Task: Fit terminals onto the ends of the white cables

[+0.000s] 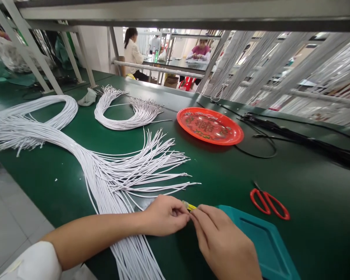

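My left hand (165,216) is closed, its thumb and fingertips pinched together over the ends of the white cables. My right hand (221,237) meets it fingertip to fingertip, closed around a small yellow piece with a clear end (189,206). What the left fingertips grip is hidden. A large bundle of white cables (105,171) runs beneath my left forearm, with its loose ends fanned out just beyond that hand. Beside and partly under my right hand lies a teal plastic tray or lid (268,241).
Red-handled scissors (270,202) lie to the right on the green table (315,206). Farther back are a red patterned plate (210,126), a curved white cable bundle (119,120) and black cables (303,140). A metal shelf frame (175,13) crosses above. Two people sit beyond.
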Tool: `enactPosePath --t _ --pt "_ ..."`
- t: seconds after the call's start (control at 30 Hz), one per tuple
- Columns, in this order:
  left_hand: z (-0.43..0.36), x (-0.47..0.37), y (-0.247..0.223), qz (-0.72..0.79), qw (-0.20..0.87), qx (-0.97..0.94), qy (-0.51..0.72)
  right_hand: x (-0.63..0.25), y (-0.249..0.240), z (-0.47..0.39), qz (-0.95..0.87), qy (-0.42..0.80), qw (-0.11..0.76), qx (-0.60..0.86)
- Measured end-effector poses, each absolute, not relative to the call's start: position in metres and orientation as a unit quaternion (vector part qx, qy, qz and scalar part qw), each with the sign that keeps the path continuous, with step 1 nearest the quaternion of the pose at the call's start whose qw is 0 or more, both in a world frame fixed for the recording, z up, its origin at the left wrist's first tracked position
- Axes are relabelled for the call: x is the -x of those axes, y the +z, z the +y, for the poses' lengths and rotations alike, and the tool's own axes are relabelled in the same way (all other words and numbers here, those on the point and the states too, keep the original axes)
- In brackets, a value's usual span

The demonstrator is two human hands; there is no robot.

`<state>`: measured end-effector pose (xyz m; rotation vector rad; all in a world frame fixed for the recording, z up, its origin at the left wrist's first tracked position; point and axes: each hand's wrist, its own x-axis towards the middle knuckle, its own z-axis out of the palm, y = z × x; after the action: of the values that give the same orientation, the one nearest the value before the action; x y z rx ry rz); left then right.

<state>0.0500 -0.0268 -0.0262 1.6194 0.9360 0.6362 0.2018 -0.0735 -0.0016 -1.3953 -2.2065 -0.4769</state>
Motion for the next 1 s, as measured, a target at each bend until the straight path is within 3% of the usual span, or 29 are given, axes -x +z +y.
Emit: enactPosePath --t 0.13,0.37,0.5,0.63,0.8,1.0 --pt "-0.028 -0.052 -0.031 0.410 0.593 -0.636 0.276 -0.201 -0.011 -0.072 -0.809 -0.257 0.224 0.479" --pt "-0.028 -0.052 -0.025 0.441 0.589 -0.596 0.321 -0.196 -0.012 -0.073 -0.810 -0.209 0.219 0.503" --pt "-0.024 -0.052 -0.023 0.452 0.583 -0.585 0.338 -0.199 -0.012 -0.077 -0.792 -0.098 0.267 0.541" --pt "-0.024 -0.051 -0.024 0.434 0.577 -0.598 0.348 -0.203 0.000 -0.071 -0.659 0.075 0.335 0.669" --pt "-0.025 -0.050 -0.021 0.421 0.576 -0.610 0.346 -0.199 0.009 -0.058 -0.597 0.293 0.300 0.684" --pt "-0.024 -0.050 -0.022 0.414 0.588 -0.603 0.346 -0.196 0.003 -0.056 -0.549 0.326 0.313 0.703"
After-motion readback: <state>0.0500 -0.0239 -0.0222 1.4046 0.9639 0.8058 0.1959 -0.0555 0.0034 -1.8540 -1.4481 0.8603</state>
